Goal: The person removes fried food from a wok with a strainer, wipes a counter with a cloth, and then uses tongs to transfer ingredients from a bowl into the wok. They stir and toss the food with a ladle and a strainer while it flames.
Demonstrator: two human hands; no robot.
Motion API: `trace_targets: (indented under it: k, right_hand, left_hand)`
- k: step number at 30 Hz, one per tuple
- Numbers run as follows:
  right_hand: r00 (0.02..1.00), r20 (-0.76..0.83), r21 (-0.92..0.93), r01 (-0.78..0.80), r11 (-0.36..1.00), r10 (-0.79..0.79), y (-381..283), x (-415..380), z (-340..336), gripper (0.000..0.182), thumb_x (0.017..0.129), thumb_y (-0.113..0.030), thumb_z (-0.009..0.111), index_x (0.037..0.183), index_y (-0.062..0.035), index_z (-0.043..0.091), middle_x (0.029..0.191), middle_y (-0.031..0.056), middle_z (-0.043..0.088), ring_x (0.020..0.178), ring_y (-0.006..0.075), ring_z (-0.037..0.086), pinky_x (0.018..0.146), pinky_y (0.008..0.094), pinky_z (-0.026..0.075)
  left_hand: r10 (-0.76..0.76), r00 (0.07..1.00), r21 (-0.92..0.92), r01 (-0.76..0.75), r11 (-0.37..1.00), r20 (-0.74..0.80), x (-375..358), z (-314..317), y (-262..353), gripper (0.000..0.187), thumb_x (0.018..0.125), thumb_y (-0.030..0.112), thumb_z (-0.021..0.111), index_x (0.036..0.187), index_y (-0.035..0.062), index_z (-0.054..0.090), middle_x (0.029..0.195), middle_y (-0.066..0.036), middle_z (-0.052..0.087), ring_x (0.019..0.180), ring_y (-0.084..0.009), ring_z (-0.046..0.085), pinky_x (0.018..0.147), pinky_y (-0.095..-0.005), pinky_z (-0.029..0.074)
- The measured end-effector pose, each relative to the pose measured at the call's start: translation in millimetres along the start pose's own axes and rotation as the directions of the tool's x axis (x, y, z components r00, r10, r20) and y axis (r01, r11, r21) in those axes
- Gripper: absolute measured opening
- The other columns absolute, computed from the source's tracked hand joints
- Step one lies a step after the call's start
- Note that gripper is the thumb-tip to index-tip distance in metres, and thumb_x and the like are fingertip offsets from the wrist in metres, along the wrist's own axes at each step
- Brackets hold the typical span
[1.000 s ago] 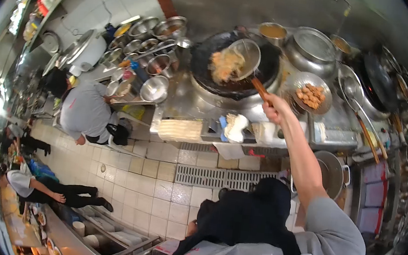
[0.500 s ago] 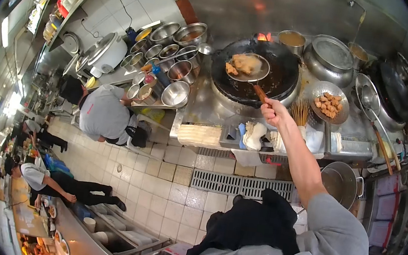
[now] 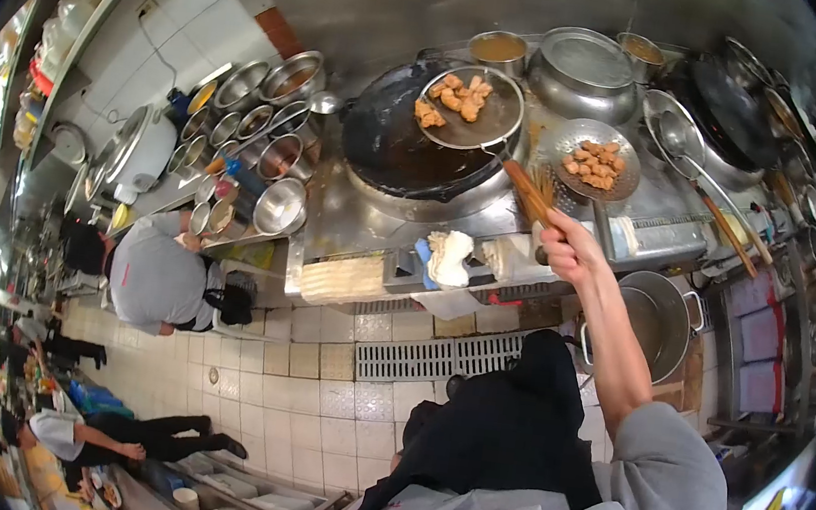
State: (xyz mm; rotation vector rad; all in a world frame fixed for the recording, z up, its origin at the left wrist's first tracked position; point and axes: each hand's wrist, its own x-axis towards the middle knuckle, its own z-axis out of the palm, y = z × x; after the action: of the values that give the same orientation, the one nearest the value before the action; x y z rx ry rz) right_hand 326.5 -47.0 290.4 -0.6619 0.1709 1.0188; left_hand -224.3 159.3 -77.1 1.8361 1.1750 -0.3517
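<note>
My right hand (image 3: 570, 245) is closed around the wooden handle of a round wire-mesh strainer (image 3: 500, 116). Several golden-brown fried pieces (image 3: 461, 98) lie in the strainer, which is over the right side of a large black wok (image 3: 380, 146) with dark liquid in it. To the right, a perforated metal ladle (image 3: 558, 171) holds more browned pieces (image 3: 594, 163). A bamboo brush (image 3: 543, 182) is partly hidden behind the strainer's handle. My left hand is out of view.
A lidded pot (image 3: 591, 59) and a pot of brownish liquid (image 3: 498, 48) stand behind the stove. Metal bowls (image 3: 281, 206) crowd the left counter. A large pot (image 3: 656, 329) is low at right. One person (image 3: 160, 267) works at left, others farther back.
My right hand has drawn the strainer rightward, from above the wok's middle to its right side. The fried pieces moved with it and show more sharply. The camera view has shifted too.
</note>
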Motion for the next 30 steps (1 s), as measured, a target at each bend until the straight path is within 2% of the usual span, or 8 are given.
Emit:
trace_targets:
  k: [5, 12, 14, 17, 20, 25, 28, 30]
  right_hand:
    - [0.931, -0.206, -0.152, 0.273, 0.950, -0.300, -3, -113, -7, 0.035, 0.091, -0.017, 0.050, 0.125, -0.0201, 0.041, 0.060, -0.0022, 0.041, 0.036, 0.0020, 0.026, 0.028, 0.0168, 0.017]
    - [0.714, -0.368, -0.608, 0.300, 0.735, -0.596, 3, -156, -45, 0.050, 0.085, -0.007, 0.051, 0.133, -0.0122, 0.040, 0.064, 0.0002, 0.048, 0.041, 0.0034, 0.035, 0.034, 0.0194, 0.026]
    - [0.450, -0.106, -0.914, 0.308, 0.265, -0.887, 7, -137, -98, 0.051, 0.085, -0.007, 0.051, 0.134, -0.0104, 0.040, 0.066, 0.0006, 0.050, 0.049, 0.0040, 0.039, 0.043, 0.0199, 0.033]
    - [0.325, -0.013, -0.994, 0.095, 0.046, -0.946, 4, -141, -99, 0.051, 0.083, -0.006, 0.053, 0.133, -0.0075, 0.041, 0.068, 0.0034, 0.051, 0.062, 0.0066, 0.043, 0.059, 0.0222, 0.040]
    - [0.307, -0.056, -0.997, 0.032, 0.069, -0.950, 3, -139, -93, 0.050, 0.083, -0.007, 0.054, 0.131, -0.0083, 0.043, 0.064, 0.0080, 0.047, 0.060, 0.0090, 0.043, 0.056, 0.0256, 0.040]
    - [0.376, -0.037, -0.999, -0.012, 0.035, -0.926, 44, -99, -117, 0.054, 0.081, -0.008, 0.058, 0.132, -0.0090, 0.042, 0.091, 0.0288, 0.059, 0.083, 0.0409, 0.060, 0.070, 0.0377, 0.047]
    - [0.405, -0.095, -0.995, -0.026, 0.092, -0.910, 63, -84, -134, 0.056, 0.080, -0.009, 0.061, 0.131, -0.0014, 0.040, 0.103, 0.0254, 0.060, 0.090, 0.0320, 0.061, 0.077, 0.0337, 0.046]
    - [0.471, -0.230, -0.966, -0.008, 0.257, -0.851, 69, -80, -135, 0.057, 0.081, -0.012, 0.063, 0.131, 0.0020, 0.040, 0.107, 0.0220, 0.060, 0.092, 0.0257, 0.061, 0.080, 0.0317, 0.045]
  left_hand:
    - [0.036, 0.998, 0.034, -0.037, 0.999, 0.050, 18, 6, 4, 0.028, 0.074, 0.013, 0.060, 0.099, 0.0001, 0.064, 0.083, -0.020, 0.065, 0.077, -0.0254, 0.064, 0.068, -0.0341, 0.049]
    - [0.100, 0.991, 0.066, -0.106, 0.992, 0.085, 38, 16, 6, 0.027, 0.074, 0.012, 0.060, 0.099, 0.0001, 0.063, 0.082, -0.020, 0.066, 0.076, -0.0250, 0.064, 0.067, -0.0338, 0.049]
    - [0.135, 0.986, 0.087, -0.143, 0.986, 0.093, 46, 17, 7, 0.027, 0.074, 0.012, 0.060, 0.099, 0.0001, 0.063, 0.081, -0.020, 0.066, 0.076, -0.0248, 0.064, 0.067, -0.0338, 0.049]
    - [0.181, 0.980, 0.093, -0.189, 0.978, 0.085, 68, 17, 5, 0.027, 0.075, 0.012, 0.059, 0.099, 0.0000, 0.063, 0.081, -0.020, 0.066, 0.076, -0.0246, 0.064, 0.066, -0.0337, 0.049]
    - [0.077, 0.979, -0.285, -0.021, 0.958, 0.189, 34, -3, 74, 0.025, 0.076, 0.007, 0.056, 0.099, -0.0002, 0.063, 0.076, -0.016, 0.065, 0.069, -0.0218, 0.062, 0.064, -0.0323, 0.048]
    - [0.125, 0.980, -0.053, -0.118, 0.992, 0.157, 7, -11, 119, 0.023, 0.076, 0.006, 0.056, 0.096, -0.0012, 0.062, 0.074, -0.013, 0.066, 0.067, -0.0187, 0.062, 0.062, -0.0304, 0.047]
    - [0.234, 0.966, 0.211, -0.253, 0.944, 0.113, -5, -6, 108, 0.023, 0.076, 0.005, 0.055, 0.097, -0.0016, 0.061, 0.072, -0.013, 0.065, 0.065, -0.0179, 0.061, 0.058, -0.0297, 0.047]
    - [0.203, 0.972, 0.040, -0.208, 0.977, 0.116, -22, -2, 92, 0.023, 0.076, 0.006, 0.056, 0.097, -0.0019, 0.061, 0.072, -0.014, 0.065, 0.062, -0.0173, 0.060, 0.055, -0.0297, 0.047]
